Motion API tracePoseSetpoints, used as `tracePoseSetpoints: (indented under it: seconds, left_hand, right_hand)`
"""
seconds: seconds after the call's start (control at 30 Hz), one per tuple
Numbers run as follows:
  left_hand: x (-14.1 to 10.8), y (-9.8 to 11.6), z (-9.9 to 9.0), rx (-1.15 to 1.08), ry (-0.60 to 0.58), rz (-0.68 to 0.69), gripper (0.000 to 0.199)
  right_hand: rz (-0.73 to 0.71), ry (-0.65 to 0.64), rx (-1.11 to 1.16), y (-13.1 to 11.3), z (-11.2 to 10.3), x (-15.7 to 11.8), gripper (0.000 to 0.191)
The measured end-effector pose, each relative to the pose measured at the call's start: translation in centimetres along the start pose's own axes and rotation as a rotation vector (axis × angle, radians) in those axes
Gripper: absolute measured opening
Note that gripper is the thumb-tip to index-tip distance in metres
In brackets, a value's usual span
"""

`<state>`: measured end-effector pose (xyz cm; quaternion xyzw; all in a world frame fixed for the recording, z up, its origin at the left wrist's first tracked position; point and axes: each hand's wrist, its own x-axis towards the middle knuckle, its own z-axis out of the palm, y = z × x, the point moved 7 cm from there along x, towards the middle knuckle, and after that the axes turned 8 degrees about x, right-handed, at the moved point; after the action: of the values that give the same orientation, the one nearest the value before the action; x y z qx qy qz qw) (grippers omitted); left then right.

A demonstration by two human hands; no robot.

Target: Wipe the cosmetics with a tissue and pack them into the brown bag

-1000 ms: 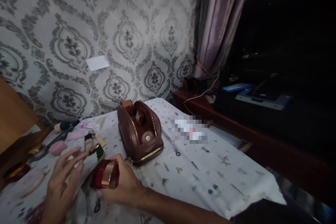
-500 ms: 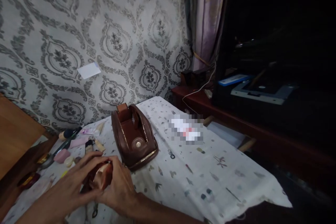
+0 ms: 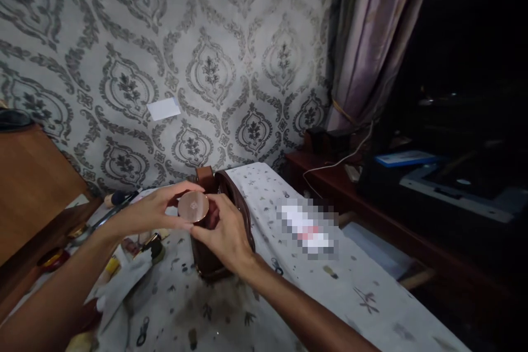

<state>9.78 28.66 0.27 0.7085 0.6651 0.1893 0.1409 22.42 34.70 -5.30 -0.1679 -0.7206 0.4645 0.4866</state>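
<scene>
A round cosmetic jar with a shiny rose-gold lid is held up in front of me, the small emblem on its lid facing me. My left hand is closed on its left side, with a finger above and the thumb below. From the right, my right hand pinches it, fingers and thumb curled at its edge. Most of the jar's body is hidden behind the lid and fingers. Directly behind my hands stands the brown leather bag, its zipped top open, largely covered by them.
Several cosmetics and brushes lie at left, including a dark green item, near a crumpled white cloth. A wooden box stands at far left. On the printed tablecloth, a pixelated white item lies at right.
Both hands have risen with the jar from the lower left to in front of the bag. The lid has turned towards me. My view has shifted left.
</scene>
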Motion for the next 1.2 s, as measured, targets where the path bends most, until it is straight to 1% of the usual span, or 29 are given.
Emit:
tracePoseSetpoints:
  seconds: [0.1,0.2,0.27,0.33,0.43,0.5,0.57,0.7,0.77,0.83,0.93,1.03,1.13,1.2]
  left_hand:
    - [1.2,-0.3,-0.3,0.080,-0.011,0.061,0.052]
    - [1.7,-0.9,-0.3,0.101,0.036,0.082,0.051]
    - [1.9,-1.2,-0.2,0.055,0.079,0.074,0.054]
    - [2.1,-1.6,0.1,-0.029,0.100,0.054,0.058]
    - [2.4,-2.0,0.8,-0.152,0.127,0.071,0.065]
    - [2.5,-2.2,1.2,-0.164,0.159,0.126,0.067]
    - [2.6,-2.5,1.7,-0.100,0.183,0.161,0.064]
    - [2.2,-3.5,2.9,0.158,0.213,0.162,0.040]
    - [1.6,-3.5,3.5,0.246,0.247,0.195,0.033]
    - [0.8,-3.7,3.9,0.256,0.310,0.214,0.031]
    - [-0.3,-4.3,4.3,0.209,0.456,0.185,0.028]
    - [-1.3,-5.0,5.1,0.144,0.617,0.145,0.028]
    - [-1.8,-5.6,5.9,0.073,0.750,0.111,0.029]
    - [-1.9,-5.9,6.3,0.039,0.814,0.107,0.029]
  right_hand:
    - [-0.010,-0.017,-0.083,0.2,-0.4,0.8,0.042]
    - [-0.001,-0.074,-0.151,0.5,-0.4,1.4,0.040]
    - [0.009,-0.146,-0.129,0.6,-0.1,1.9,0.041]
    - [-0.005,-0.216,-0.070,0.4,0.0,2.4,0.047]
    - [-0.030,-0.260,-0.031,0.2,-0.1,2.9,0.055]
    - [-0.002,-0.234,-0.038,0.6,-0.5,2.8,0.051]
    - [0.054,-0.184,-0.018,1.3,-1.0,2.4,0.046]
    - [0.189,-0.044,0.160,3.4,-2.0,1.5,0.041]
    - [0.242,0.025,0.239,4.2,-2.3,1.3,0.040]
    - [0.284,0.058,0.309,4.6,-2.3,1.3,0.041]
    - [0.309,0.064,0.370,4.7,-1.9,1.5,0.044]
    - [0.289,0.063,0.271,4.6,-1.6,2.0,0.044]
    - [0.225,0.041,-0.001,4.1,-1.0,2.8,0.039]
    - [0.216,-0.001,-0.213,4.1,-0.2,3.6,0.037]
